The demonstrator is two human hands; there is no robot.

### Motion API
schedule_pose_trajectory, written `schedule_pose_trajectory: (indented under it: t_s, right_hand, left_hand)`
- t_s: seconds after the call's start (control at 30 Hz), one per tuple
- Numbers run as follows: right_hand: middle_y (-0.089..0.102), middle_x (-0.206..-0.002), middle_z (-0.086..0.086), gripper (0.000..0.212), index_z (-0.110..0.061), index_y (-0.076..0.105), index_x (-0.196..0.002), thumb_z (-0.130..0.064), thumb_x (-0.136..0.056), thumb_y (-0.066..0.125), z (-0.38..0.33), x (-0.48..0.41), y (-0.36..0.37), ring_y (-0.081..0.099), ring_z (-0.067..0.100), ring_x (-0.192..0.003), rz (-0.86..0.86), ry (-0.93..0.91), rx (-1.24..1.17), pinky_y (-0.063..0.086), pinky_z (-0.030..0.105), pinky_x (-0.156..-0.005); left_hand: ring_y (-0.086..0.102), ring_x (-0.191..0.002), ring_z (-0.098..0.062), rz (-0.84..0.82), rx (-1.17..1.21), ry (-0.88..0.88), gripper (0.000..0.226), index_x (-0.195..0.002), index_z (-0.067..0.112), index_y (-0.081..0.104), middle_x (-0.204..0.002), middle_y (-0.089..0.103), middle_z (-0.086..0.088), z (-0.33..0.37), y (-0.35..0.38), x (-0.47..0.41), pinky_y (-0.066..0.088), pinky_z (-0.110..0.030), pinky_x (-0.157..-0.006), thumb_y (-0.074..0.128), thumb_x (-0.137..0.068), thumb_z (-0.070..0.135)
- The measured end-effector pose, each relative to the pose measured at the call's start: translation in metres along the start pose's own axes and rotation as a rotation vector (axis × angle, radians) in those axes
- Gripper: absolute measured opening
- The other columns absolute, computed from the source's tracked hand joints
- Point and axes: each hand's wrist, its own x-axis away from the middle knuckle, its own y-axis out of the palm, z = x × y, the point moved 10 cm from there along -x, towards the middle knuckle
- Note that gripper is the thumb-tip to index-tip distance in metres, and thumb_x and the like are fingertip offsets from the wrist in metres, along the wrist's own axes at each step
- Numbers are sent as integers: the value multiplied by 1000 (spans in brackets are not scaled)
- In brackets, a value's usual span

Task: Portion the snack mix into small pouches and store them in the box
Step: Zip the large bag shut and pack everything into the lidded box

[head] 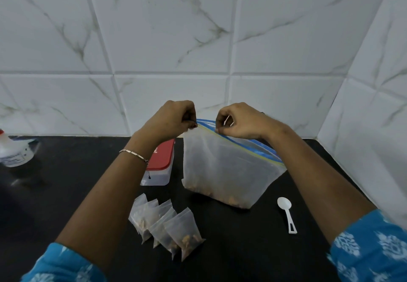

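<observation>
- Snack mix (222, 196) sits as a thin layer at the bottom of big clear zip bag (229, 167), standing upright on black counter (242, 248), center-right.
- Left hand (174, 116): fingers curled, pinching bag's blue zip strip (207, 125) at its left end.
- Right hand (240, 121): fingers curled, thumb + forefinger pinching same strip a bit further along; both hands close together at bag top.
- Thin bracelet (134, 155) on left wrist; blue patterned sleeves at both forearms.
- Small pouches (167, 226), w/ some mix inside, lie overlapping in a row in front of bag, to its left.
- Box (159, 165), red lid on, just left of bag, partly behind left forearm.
- White plastic spoon (286, 213) lies right of bag, apart from it.
- White bottle (13, 151) at far left edge.
</observation>
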Motion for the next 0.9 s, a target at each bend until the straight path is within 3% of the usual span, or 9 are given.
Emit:
schedule_pose_trajectory:
  t_s: [0.13, 0.23, 0.3, 0.5, 0.6, 0.77, 0.9]
  right_hand:
    - [67, -90, -8, 10, -16, 70, -93, -24, -88, 68, 6, 1, -7, 63, 8, -86, 45, 9, -20, 53, 27, -79]
    - [66, -90, -12, 18, -19, 70, -94, -36, -86, 70, 4, 2, -6, 61, 6, -84, 74, 11, 7, 44, 15, -64]
    - [61, -86, -17, 26, -22, 68, -92, -43, -79, 76, 2, 3, -2, 59, 4, -80, 68, 4, 52, 34, 11, -57]
    - [63, -102, -6, 29, -19, 66, -103, -37, -82, 74, 2, -5, 6, 54, 10, -86, 113, -53, 138, 42, 23, -73]
    - [63, -103, -5, 20, -18, 65, -104, -32, -89, 67, 0, -8, 9, 55, 12, -88, 125, -68, 121, 43, 25, -74]
    - [67, -91, -4, 5, -19, 66, -91, -20, -87, 69, 10, -10, 5, 61, 14, -84, 179, -31, -75, 49, 27, -74]
    - [65, -74, -10, 13, -16, 66, -83, -9, -80, 76, 14, -8, 4, 60, 0, -66, 209, 12, -228, 47, 12, -64]
  left_hand:
    - [67, -64, -4, -11, 65, -45, 19, -92, 17, 59, -72, 71, 4, -6, -1, -1, 50, -15, -67, 75, -83, 15]
    - [67, -64, 1, -23, 39, -63, 9, -93, 16, 69, -71, 71, 7, -6, 0, -4, 46, -4, -63, 72, -85, 15]
    - [68, -65, -1, -20, 55, -75, 5, -90, 15, 71, -73, 72, 4, -7, 0, -5, 47, -6, -65, 71, -85, 15]
    - [67, -62, -1, -11, 112, -107, 3, -89, 16, 71, -74, 72, 2, -12, 1, -5, 49, -6, -63, 70, -86, 15]
    - [68, -67, -7, -11, 108, -121, 3, -88, 18, 69, -76, 72, 0, -15, 2, -5, 53, -17, -70, 70, -86, 17]
    - [67, -72, -14, -12, 68, -139, 9, -90, 19, 69, -75, 72, -3, -20, 0, -5, 53, -26, -73, 73, -84, 24]
    - [63, -66, -6, -36, 39, -132, 12, -92, 16, 70, -74, 70, 1, -20, 1, -5, 51, -19, -68, 74, -83, 23]
